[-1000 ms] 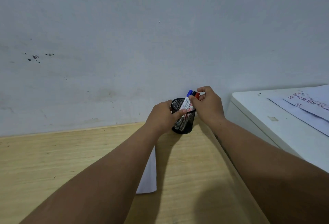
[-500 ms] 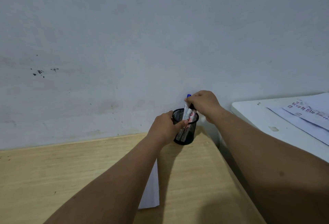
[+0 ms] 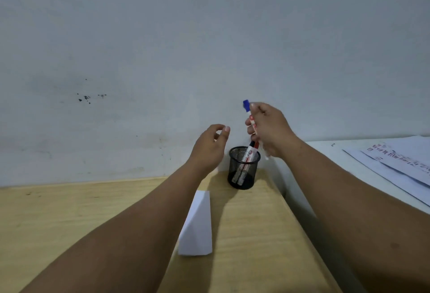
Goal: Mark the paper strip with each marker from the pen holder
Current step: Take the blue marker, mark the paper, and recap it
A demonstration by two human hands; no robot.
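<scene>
The right hand [image 3: 271,129] has lifted the blue-capped marker [image 3: 250,119] up out of the pen holder [image 3: 243,168], and the left hand [image 3: 209,148] has let go of the holder and risen beside it. The right fingers [image 3: 250,120] are curled closed around the marker's white barrel, its blue cap poking up above them; the red print on the barrel is too blurred to read. The left fingers [image 3: 223,129] are loosely spread and hold nothing. Just below the right fingers stands the black mesh pen holder, with a black-capped marker [image 3: 248,153] and a red-capped one [image 3: 256,146] leaning inside. The white paper strip [image 3: 197,225] lies nearer the person, below the left fingers, partly hidden by the left forearm. All rest on a pale wooden desk [image 3: 69,223] against a scuffed grey-white wall [image 3: 162,48]. To the right of the right fingers, a white surface [image 3: 325,164] carries printed sheets [image 3: 400,162] with unreadable red writing.
</scene>
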